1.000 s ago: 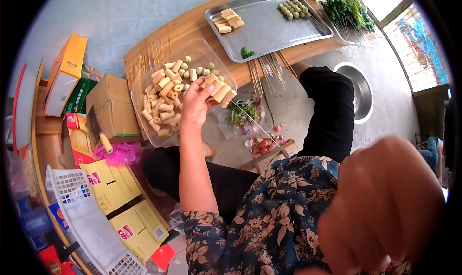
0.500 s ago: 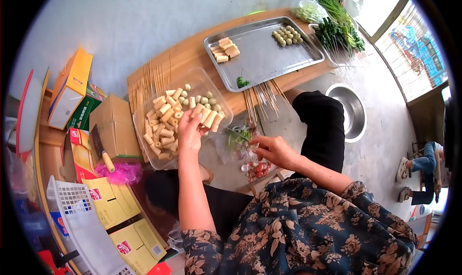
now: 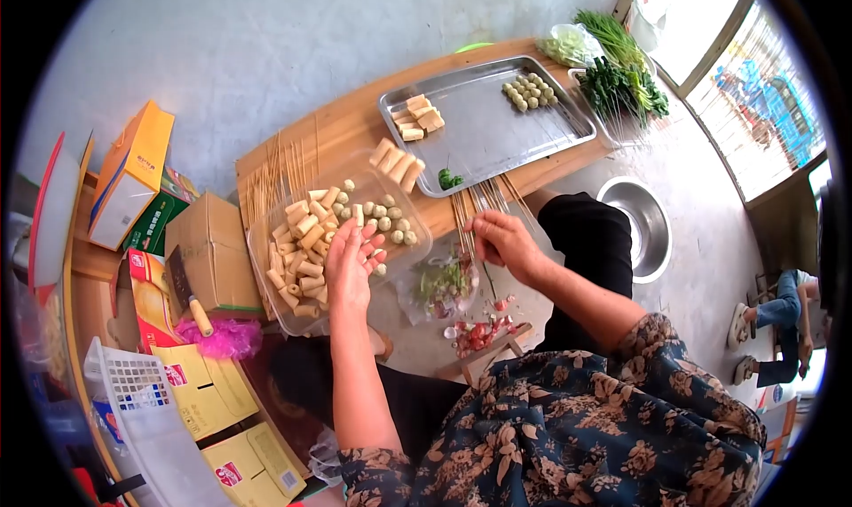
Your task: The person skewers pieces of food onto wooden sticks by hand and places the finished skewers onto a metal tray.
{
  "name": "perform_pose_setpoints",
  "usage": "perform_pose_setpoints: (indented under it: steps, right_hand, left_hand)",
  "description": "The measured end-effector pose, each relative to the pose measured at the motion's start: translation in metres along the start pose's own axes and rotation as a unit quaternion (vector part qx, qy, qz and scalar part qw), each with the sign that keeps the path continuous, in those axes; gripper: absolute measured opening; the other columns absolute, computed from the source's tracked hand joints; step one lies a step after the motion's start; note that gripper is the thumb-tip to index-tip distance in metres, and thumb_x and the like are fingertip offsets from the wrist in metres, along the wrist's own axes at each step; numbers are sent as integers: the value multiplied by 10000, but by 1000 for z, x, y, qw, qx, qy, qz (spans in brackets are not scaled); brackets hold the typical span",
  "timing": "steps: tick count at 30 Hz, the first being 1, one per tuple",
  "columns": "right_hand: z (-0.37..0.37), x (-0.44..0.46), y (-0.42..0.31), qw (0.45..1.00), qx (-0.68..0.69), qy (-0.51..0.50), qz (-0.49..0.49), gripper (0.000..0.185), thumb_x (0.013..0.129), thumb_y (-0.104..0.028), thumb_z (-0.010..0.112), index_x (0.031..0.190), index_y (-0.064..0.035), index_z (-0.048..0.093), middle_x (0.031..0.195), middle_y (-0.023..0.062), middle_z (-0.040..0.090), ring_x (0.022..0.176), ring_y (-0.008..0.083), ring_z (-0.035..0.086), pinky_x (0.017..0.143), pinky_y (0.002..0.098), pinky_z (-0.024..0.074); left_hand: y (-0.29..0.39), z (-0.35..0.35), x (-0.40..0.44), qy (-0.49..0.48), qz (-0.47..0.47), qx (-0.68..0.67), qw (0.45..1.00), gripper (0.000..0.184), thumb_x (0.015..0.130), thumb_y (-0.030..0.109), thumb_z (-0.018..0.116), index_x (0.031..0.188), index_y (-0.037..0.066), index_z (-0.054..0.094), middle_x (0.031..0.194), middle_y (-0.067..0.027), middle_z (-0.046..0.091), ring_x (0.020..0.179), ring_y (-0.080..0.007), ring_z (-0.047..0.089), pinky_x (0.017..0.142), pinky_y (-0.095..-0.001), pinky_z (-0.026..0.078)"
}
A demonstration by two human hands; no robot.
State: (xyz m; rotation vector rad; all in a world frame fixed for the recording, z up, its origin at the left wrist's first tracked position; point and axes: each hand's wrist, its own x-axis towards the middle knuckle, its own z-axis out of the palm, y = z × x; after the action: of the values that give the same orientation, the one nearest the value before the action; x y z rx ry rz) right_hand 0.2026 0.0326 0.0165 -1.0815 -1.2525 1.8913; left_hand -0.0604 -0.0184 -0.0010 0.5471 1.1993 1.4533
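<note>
My right hand (image 3: 504, 245) is closed in a pinch beside the bundle of bamboo skewers (image 3: 463, 212) sticking out past the table edge. In line with its fingers, several tan roll pieces (image 3: 397, 165) sit side by side on a skewer between the bin and the tray; most of the stick is hard to see. My left hand (image 3: 352, 263) is open, palm up with fingers spread, over the near part of a clear plastic bin (image 3: 266, 281). That bin holds loose tan rolls (image 3: 306, 241) and greenish balls (image 3: 390, 212).
A metal tray (image 3: 497, 125) on the wooden table (image 3: 351, 121) bears skewered tan pieces, green balls and a green vegetable. Leafy greens (image 3: 626, 90) stand at the far end. On the floor is a steel basin (image 3: 639, 227). Cardboard boxes (image 3: 213, 249) and a knife (image 3: 191, 298) are at left.
The skewered tan rolls have left my left hand and moved up, toward the tray. My left hand has opened and lowered slightly; my right hand has moved up toward the skewer bundle.
</note>
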Motion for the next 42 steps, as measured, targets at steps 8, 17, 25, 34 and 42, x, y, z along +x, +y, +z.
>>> perform_pose_setpoints:
  steps: [8, 17, 25, 34, 42]
  right_hand:
    - [-20, 126, -11, 997, 37, 66, -18, 210, 945, -140, 422, 936, 6, 573, 621, 99, 567, 393, 120, 367, 373, 266, 270]
    - [-8, 218, -3, 971, 159, 95, 148, 166, 919, -115, 419, 998, -30, 538, 718, 90, 584, 400, 120, 353, 389, 272, 291]
    - [-17, 201, -5, 920, -377, 99, -40, 209, 900, -189, 499, 1027, -50, 588, 863, 149, 666, 556, 199, 599, 508, 331, 467]
    - [-61, 46, 4, 922, -362, 87, -104, 208, 881, -200, 555, 881, -9, 640, 690, 84, 658, 553, 172, 634, 533, 307, 499]
    - [-90, 6, 83, 928, -345, 121, 74, 210, 880, -189, 529, 870, -25, 658, 626, 51, 671, 445, 114, 581, 474, 273, 472]
  left_hand:
    - [7, 8, -6, -4, 27, 36, 999, 349, 942, 265, 552, 1219, 62, 487, 1067, -92, 594, 913, -179, 608, 764, -306, 508]
    - [13, 12, -4, -15, 38, 71, 997, 311, 944, 225, 555, 1196, 44, 521, 1047, -78, 607, 886, -147, 612, 728, -269, 511]
    - [12, 18, -3, -43, 42, 97, 993, 302, 940, 210, 561, 1184, 35, 537, 1016, -71, 624, 850, -143, 624, 708, -262, 508]
    - [6, 23, -3, -40, 41, 131, 990, 280, 938, 203, 563, 1165, 40, 557, 1009, -56, 632, 852, -121, 622, 705, -240, 497]
    - [-7, 26, -1, -46, 33, 169, 984, 281, 933, 218, 574, 1154, 44, 567, 994, -55, 634, 830, -121, 624, 697, -237, 501]
